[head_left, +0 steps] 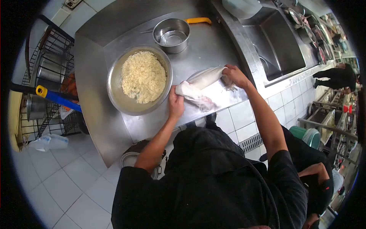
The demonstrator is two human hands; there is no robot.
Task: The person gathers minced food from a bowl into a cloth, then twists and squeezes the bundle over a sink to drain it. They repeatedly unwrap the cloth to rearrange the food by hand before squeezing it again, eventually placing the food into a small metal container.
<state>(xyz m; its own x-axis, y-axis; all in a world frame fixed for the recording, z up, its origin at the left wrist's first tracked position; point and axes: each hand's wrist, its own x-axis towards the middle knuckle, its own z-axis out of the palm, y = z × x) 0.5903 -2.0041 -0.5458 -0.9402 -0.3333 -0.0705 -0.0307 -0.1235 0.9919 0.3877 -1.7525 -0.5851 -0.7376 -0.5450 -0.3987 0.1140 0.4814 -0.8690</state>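
A thin white cloth [206, 79] is stretched over the steel counter [206, 49], with loose, bunched folds hanging toward the front edge. My left hand [176, 103] is closed on its left end, right beside the rim of a big metal bowl [112, 89]. Pale yellow, crumbly grated food [144, 76] is heaped in that bowl. At the other end of the cloth, my right hand [236, 77] pinches it near the sink side. A greyish, wrinkled bit hangs below those fingers.
Behind the bowl stands a small metal pot [171, 36]; a yellow knife handle [198, 20] sticks out beside it. To the right is a steel sink [276, 45]. A wire rack [49, 76] borders the counter's left. Another person [316, 179] is close on my right.
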